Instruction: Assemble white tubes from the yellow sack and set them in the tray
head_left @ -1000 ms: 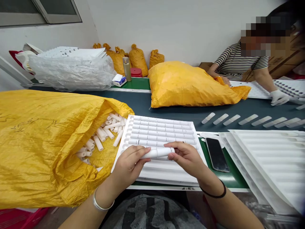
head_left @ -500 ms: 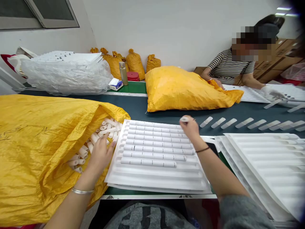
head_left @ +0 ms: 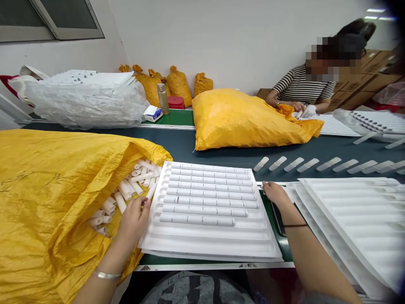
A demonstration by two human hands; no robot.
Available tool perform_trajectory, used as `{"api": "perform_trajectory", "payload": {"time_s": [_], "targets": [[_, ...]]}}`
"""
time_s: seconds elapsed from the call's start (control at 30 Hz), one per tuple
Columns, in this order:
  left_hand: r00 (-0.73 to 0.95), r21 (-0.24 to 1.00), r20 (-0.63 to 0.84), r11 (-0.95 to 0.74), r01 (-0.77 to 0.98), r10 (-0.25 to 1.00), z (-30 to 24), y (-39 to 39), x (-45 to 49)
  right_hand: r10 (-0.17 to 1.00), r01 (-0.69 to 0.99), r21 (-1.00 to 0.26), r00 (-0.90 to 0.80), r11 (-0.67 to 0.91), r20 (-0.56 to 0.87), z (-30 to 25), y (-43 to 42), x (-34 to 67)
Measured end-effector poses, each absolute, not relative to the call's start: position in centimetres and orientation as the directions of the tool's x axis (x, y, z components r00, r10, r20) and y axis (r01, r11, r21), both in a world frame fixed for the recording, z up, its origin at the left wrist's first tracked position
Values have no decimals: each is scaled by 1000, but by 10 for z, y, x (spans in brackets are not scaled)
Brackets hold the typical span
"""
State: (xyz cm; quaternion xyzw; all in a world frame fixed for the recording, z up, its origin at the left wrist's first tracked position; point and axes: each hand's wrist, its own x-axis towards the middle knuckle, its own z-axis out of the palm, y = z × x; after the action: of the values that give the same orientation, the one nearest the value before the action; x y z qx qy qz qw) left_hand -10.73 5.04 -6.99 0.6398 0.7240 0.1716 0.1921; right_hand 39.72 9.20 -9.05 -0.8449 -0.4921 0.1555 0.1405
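My left hand (head_left: pixel 134 217) is at the mouth of the yellow woven sack (head_left: pixel 72 177), fingers pinched at the end of a short white tube (head_left: pixel 152 191). More loose white tubes (head_left: pixel 126 189) spill out behind it. To its right lies a white ridged tray (head_left: pixel 209 245), with printed white tubes lined up in its upper grooves and bare grooves towards me. My right hand (head_left: pixel 276 195) is beyond the tray's right edge, fingers curled together with nothing visible in them. Ahead of it, a row of translucent-tipped white tubes (head_left: pixel 293 164) lies slanted on the dark belt (head_left: pixel 177 143).
Stacked white trays (head_left: pixel 354 219) stand on the right; a dark flat object (head_left: pixel 279 219) lies beside them. A full yellow sack (head_left: pixel 247 120) rests across the belt. Behind are a plastic-wrapped tray stack (head_left: pixel 88 99), a bottle (head_left: pixel 163 99) and a co-worker (head_left: pixel 303 86) handling pieces.
My right hand has let go of a tube, which now lies at the belt row's left end, and drawn back towards me. The row has shifted slightly right. My left hand has lowered a little.
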Motion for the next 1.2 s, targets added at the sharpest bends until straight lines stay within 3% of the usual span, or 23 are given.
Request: {"api": "perform_trajectory", "payload": {"time_s": [0.13, 0.4, 0.6, 0.77, 0.93, 1.0, 1.07, 1.13, 1.2], "targets": [[-48, 590, -209, 165, 790, 977, -77, 40, -105, 895, 707, -573, 432, -414, -113, -116, 56, 379], [-111, 637, -298, 284, 717, 948, -90, 44, -107, 845, 478, -793, 528, -376, -83, -136, 39, 368], [-140, 616, -336, 330, 715, 931, -90, 43, -111, 819, 415, -827, 567, -379, -91, -140, 29, 363], [-123, 601, -297, 285, 747, 947, -89, 39, -112, 820, 455, -809, 570, -372, -56, -140, 26, 362], [-104, 555, -178, 188, 810, 978, -77, 45, -125, 802, 593, -738, 585, -322, 120, -111, 17, 350], [-125, 510, -102, 159, 845, 987, -69, 56, -133, 877, 707, -687, 425, -167, 224, -96, 6, 332], [-119, 474, -38, 123, 872, 992, -64, 72, -140, 968, 790, -604, 62, 102, 245, -83, -8, 307], [-74, 467, -21, 75, 881, 997, -65, 88, -142, 952, 800, -516, -268, 306, 148, -78, -20, 280], [-16, 489, -47, 37, 872, 999, -69, 100, -139, 937, 843, -430, -350, 323, 19, -78, -26, 258]]}}
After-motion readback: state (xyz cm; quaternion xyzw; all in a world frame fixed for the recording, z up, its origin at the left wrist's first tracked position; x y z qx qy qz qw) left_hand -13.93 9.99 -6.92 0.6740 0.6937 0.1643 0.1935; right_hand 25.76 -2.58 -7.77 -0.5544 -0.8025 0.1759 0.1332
